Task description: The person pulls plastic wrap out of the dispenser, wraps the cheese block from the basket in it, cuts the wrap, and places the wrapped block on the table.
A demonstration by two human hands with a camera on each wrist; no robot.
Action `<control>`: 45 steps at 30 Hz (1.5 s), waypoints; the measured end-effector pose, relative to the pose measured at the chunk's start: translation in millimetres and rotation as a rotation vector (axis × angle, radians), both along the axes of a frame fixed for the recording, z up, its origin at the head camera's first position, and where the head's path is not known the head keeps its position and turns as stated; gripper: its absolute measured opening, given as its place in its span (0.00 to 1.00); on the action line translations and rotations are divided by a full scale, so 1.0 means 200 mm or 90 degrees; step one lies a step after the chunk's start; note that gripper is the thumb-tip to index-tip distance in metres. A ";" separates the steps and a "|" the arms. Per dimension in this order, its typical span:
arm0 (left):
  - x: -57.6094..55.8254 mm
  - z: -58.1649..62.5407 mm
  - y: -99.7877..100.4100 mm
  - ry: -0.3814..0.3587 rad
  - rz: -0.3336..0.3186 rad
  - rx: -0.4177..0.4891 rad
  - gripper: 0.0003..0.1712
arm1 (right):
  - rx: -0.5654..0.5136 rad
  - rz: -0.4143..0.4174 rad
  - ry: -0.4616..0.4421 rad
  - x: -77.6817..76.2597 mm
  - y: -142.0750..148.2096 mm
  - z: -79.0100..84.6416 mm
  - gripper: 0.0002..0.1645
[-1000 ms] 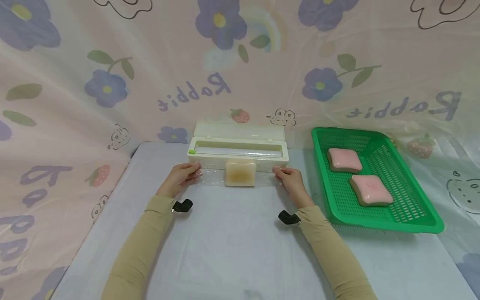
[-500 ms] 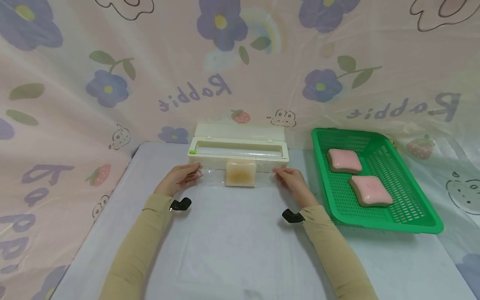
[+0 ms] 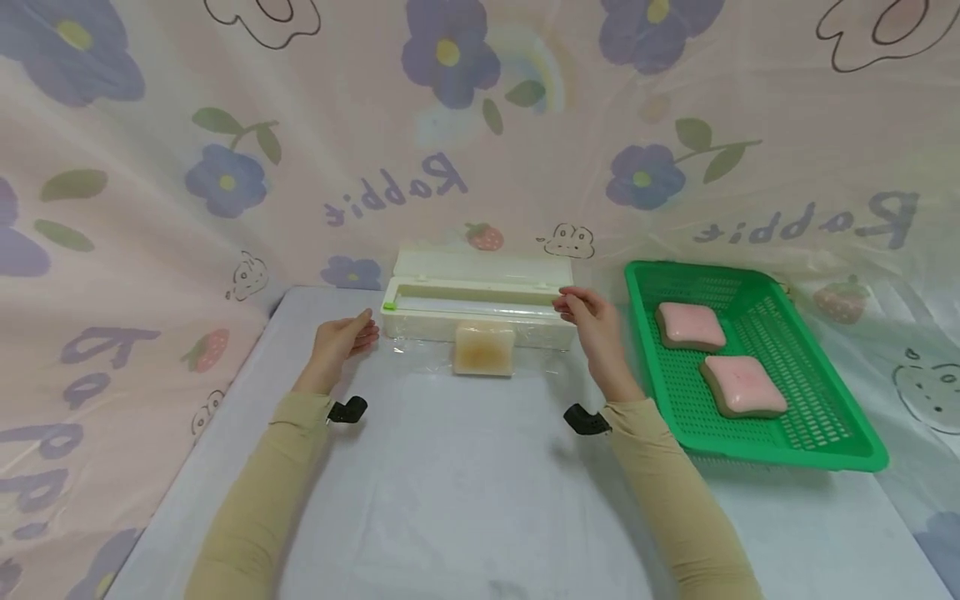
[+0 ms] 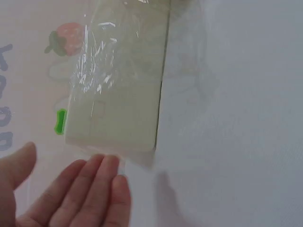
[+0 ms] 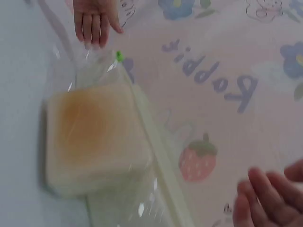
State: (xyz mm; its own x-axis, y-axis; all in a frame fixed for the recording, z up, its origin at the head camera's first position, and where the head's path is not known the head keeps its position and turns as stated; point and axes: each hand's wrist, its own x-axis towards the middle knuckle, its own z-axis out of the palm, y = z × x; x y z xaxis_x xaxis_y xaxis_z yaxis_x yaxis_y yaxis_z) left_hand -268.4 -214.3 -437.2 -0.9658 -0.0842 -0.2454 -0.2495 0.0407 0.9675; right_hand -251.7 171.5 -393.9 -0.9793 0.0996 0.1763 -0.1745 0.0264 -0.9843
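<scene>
A toast-shaped block (image 3: 483, 350), cream with a browned middle, leans at the front of a white cling film dispenser (image 3: 547, 335). Clear cling film (image 4: 106, 61) hangs from the dispenser and lies over the block, crinkled in the left wrist view. Beside the dispenser's left end is my left hand (image 3: 337, 346), fingers straight and thumb apart, with nothing in it. My right hand (image 3: 600, 337) is raised at the dispenser's right end, its fingers (image 5: 267, 196) loosely bent and free of the film. The dispenser's lid (image 3: 480, 265) stands up, showing the roll inside.
On the right stands a green basket (image 3: 813, 367) holding two pink-topped, toast-shaped blocks (image 3: 742, 385). A green slider (image 3: 389, 306) sits at the dispenser's left end. Behind the white table (image 3: 465, 500) hangs a curtain (image 3: 300, 167) printed with flowers and rabbits.
Both hands have let go of the cling film's corners. The left hand has drawn away to the left, and the right hand has risen toward the dispenser's right end.
</scene>
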 end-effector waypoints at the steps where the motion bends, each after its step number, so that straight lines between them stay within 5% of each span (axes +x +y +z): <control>1: -0.01 0.01 0.00 0.020 0.011 -0.018 0.33 | 0.001 0.047 0.005 -0.02 -0.03 0.03 0.19; 7: -0.05 0.02 0.06 0.097 0.015 -0.066 0.31 | -0.018 0.310 -0.008 -0.19 -0.26 0.13 0.24; 15: -0.12 0.01 0.10 0.127 0.033 -0.135 0.33 | 0.042 0.412 -0.032 -0.37 -0.56 0.08 0.23; 23: -0.13 0.01 0.11 0.142 0.007 -0.112 0.37 | 0.074 0.419 -0.027 -0.44 -0.77 0.01 0.22; 30: -0.13 0.01 0.11 0.145 0.007 -0.088 0.37 | 0.130 0.433 -0.007 -0.41 -0.83 0.03 0.19; 37: -0.14 0.00 0.12 0.153 0.030 -0.106 0.36 | 0.179 0.377 0.051 -0.47 -0.91 -0.11 0.17; 45: -0.14 -0.01 0.12 0.184 0.060 -0.101 0.31 | 0.253 0.343 0.062 -0.48 -1.01 -0.16 0.15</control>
